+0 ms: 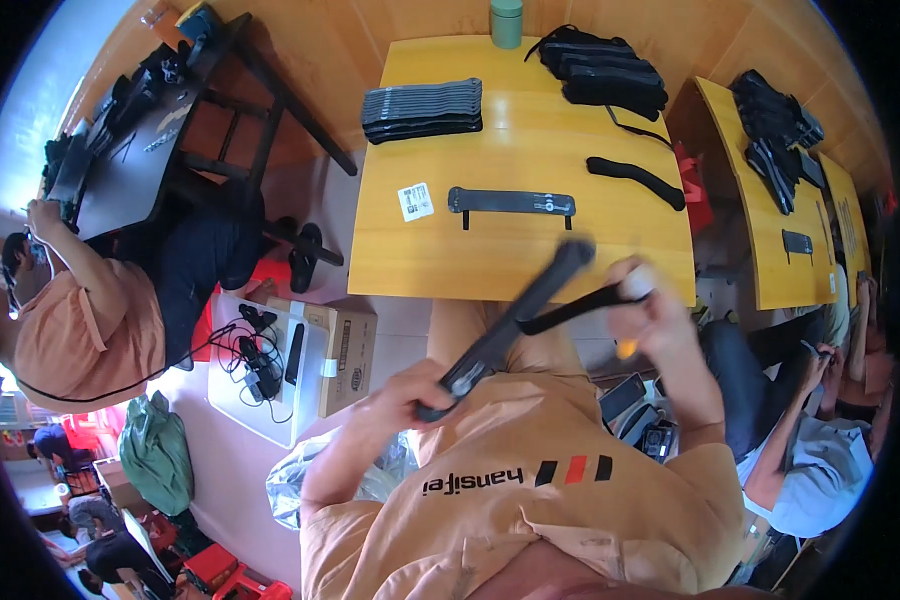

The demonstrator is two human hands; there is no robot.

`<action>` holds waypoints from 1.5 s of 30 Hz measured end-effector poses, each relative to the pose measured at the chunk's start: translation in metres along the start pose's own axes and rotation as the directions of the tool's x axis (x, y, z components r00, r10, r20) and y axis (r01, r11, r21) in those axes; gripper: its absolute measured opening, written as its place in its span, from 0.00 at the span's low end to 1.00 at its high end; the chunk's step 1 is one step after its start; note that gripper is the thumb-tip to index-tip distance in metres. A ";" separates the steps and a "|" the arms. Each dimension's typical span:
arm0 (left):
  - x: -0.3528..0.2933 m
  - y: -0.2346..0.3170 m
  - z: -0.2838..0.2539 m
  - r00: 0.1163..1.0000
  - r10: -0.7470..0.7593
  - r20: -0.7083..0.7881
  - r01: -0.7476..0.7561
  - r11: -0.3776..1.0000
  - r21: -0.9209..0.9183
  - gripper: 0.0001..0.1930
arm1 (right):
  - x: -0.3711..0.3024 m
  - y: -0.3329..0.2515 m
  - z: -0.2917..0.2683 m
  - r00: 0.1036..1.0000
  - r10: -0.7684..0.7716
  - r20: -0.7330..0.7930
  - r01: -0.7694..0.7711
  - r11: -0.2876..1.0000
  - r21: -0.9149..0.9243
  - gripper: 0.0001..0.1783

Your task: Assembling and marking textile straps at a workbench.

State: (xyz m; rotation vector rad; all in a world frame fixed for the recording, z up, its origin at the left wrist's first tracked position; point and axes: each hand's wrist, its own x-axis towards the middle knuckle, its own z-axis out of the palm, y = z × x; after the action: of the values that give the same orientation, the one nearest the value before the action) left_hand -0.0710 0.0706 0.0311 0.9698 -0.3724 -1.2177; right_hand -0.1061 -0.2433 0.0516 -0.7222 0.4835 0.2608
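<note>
My left hand (420, 393) is closed round the near end of a long black belt-like strip (510, 325), held tilted over my lap with its far end by the table edge. A narrower black strap (578, 308) runs from the strip's middle to my right hand (655, 320), whose fingers close on its end. The right hand is smeared by motion. Something white and a small yellow thing (626, 348) show at its fingers; I cannot tell what they are. On the table beyond lies a similar dark flat strip (510, 202) with two short black tabs.
The yellow table (420, 265) bears a stack of grey-black strips (422, 108), a black pile (600, 70), a curved black band (638, 180), a white label sheet (416, 201) and a green canister (507, 24). Co-workers sit on both sides. A white bin (225, 400) with cables stands left.
</note>
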 end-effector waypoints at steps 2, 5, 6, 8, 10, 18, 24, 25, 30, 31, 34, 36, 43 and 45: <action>-0.025 -0.004 -0.024 0.971 -0.204 0.123 0.203 0.979 0.019 0.13 | 0.005 -0.034 -0.041 0.976 -0.186 0.110 0.191 0.981 -0.034 0.19; -0.066 -0.010 -0.040 0.923 -0.371 -0.104 0.384 0.907 0.173 0.14 | -0.001 -0.091 -0.080 0.879 -0.474 0.048 0.476 0.869 -0.134 0.19; -0.078 -0.013 -0.045 0.921 -0.378 -0.093 0.389 0.905 0.173 0.14 | -0.009 -0.104 -0.085 0.820 -0.559 -0.120 0.550 0.829 -0.104 0.18; -0.095 -0.015 -0.047 0.994 0.005 -0.110 -0.030 0.973 -0.227 0.18 | -0.028 -0.132 -0.086 0.742 -0.664 -0.094 0.667 0.745 0.009 0.15; -0.088 -0.015 -0.053 0.967 0.069 -0.244 -0.107 0.983 -0.146 0.19 | -0.038 -0.135 -0.085 0.723 -0.690 0.026 0.690 0.719 -0.083 0.14; 0.010 -0.022 -0.097 0.902 0.122 -0.413 -0.210 0.962 -0.174 0.18 | -0.059 -0.117 -0.019 0.507 -0.501 0.701 0.507 -0.485 -0.713 0.07; 0.041 -0.043 -0.122 0.735 -0.237 -0.635 -0.025 0.927 -0.375 0.29 | -0.064 -0.085 0.025 0.511 -0.613 0.603 0.217 -0.587 -0.780 0.07; 0.038 -0.044 -0.116 0.727 -0.248 -0.641 0.032 0.944 -0.329 0.32 | -0.061 -0.083 0.020 0.467 -0.652 0.597 0.202 -0.579 -0.790 0.07; 0.023 -0.046 -0.095 0.723 -0.310 -0.617 0.189 0.948 -0.254 0.35 | -0.054 -0.079 -0.002 0.461 -0.730 0.504 0.179 -0.480 -0.859 0.08; 0.014 -0.049 -0.093 0.673 -0.257 -0.693 0.204 0.966 -0.160 0.34 | -0.052 -0.077 -0.003 0.458 -0.733 0.503 0.182 -0.476 -0.860 0.08; 0.006 -0.035 -0.082 0.581 0.016 -0.814 0.136 0.984 0.116 0.29 | -0.049 -0.074 -0.003 0.436 -0.692 0.576 0.248 -0.522 -0.816 0.09; 0.010 -0.010 -0.049 0.525 0.219 -0.822 0.057 0.955 0.290 0.26 | -0.047 -0.071 0.003 0.482 -0.593 0.645 0.313 -0.571 -0.759 0.10; 0.088 0.061 0.047 0.628 0.778 -0.014 -0.363 0.309 0.879 0.16 | -0.025 -0.017 0.035 0.297 -0.468 0.832 0.628 -0.561 -0.540 0.09; 0.099 0.054 0.051 0.911 0.405 -0.080 -0.304 0.789 0.534 0.15 | -0.015 -0.006 0.030 0.298 -0.491 0.819 0.684 -0.488 -0.542 0.11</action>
State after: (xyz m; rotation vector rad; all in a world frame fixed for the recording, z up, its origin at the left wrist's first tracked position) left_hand -0.0391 -0.0388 0.0790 1.3903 -0.7176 -0.6714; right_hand -0.1067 -0.2280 0.0821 -2.2841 -0.6211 -0.7646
